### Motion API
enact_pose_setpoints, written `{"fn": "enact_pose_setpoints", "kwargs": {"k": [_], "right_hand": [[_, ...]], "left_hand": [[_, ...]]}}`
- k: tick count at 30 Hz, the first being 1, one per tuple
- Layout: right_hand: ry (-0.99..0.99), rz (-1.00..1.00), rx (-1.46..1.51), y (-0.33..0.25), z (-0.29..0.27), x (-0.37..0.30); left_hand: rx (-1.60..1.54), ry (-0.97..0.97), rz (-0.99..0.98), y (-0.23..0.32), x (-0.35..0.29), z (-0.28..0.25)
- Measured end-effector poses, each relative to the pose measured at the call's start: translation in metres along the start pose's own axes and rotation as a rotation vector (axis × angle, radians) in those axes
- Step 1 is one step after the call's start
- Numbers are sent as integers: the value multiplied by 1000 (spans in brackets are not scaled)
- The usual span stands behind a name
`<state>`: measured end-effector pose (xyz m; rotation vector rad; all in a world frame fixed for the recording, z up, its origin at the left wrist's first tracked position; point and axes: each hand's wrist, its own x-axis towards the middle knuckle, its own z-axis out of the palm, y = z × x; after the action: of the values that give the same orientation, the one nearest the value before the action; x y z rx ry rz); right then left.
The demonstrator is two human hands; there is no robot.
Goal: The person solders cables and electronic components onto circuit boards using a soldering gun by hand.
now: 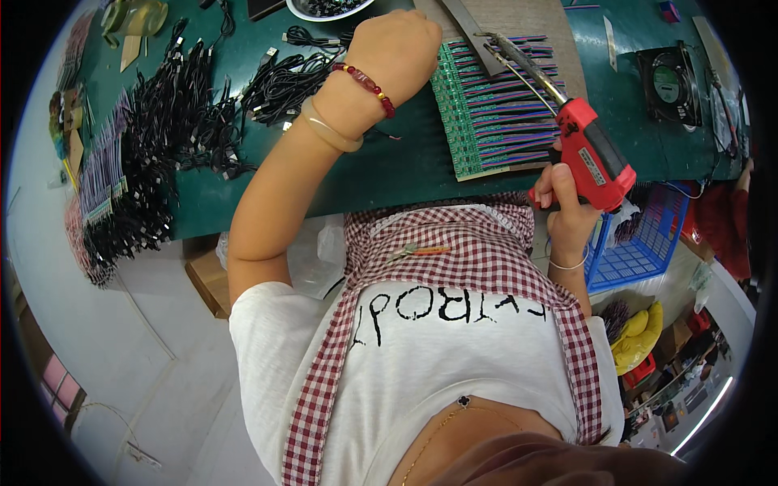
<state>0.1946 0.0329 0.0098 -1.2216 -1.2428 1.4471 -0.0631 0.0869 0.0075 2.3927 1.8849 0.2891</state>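
Observation:
My right hand (562, 194) is closed around a red and black soldering gun (596, 158), which points up and left over the work. Its metal tip reaches a dark flat metal bar (472, 36); whether they touch I cannot tell. Under the bar lies a panel of small green circuit boards (455, 121) with rows of coloured wires (515, 134) running rightward. At the panel's upper left, my left hand (397, 53) is bent over with its fingers curled down. The back of that hand hides the fingertips and anything between them.
Black cables (174, 105) lie heaped across the green table (389, 174) at left, beside more cable bundles (292, 81). A white bowl (332, 14) of small dark parts stands at the back. A black fan (669, 85) sits at right. Below the table edge is a blue crate (636, 251).

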Motion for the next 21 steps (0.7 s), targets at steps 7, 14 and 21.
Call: {"fn": "enact_pose_setpoints", "kwargs": {"k": [7,14,21], "right_hand": [[46,12,29,-2,-2,0],[-1,-8,55,-8,-1,9],[-47,-61,125,-14,7,7]], "left_hand": [[-49,136,-28,-32,-50,-38],[-141,-118,-157,-20,-127,-23],[-61,351,-381,-29,-123,17]]}}
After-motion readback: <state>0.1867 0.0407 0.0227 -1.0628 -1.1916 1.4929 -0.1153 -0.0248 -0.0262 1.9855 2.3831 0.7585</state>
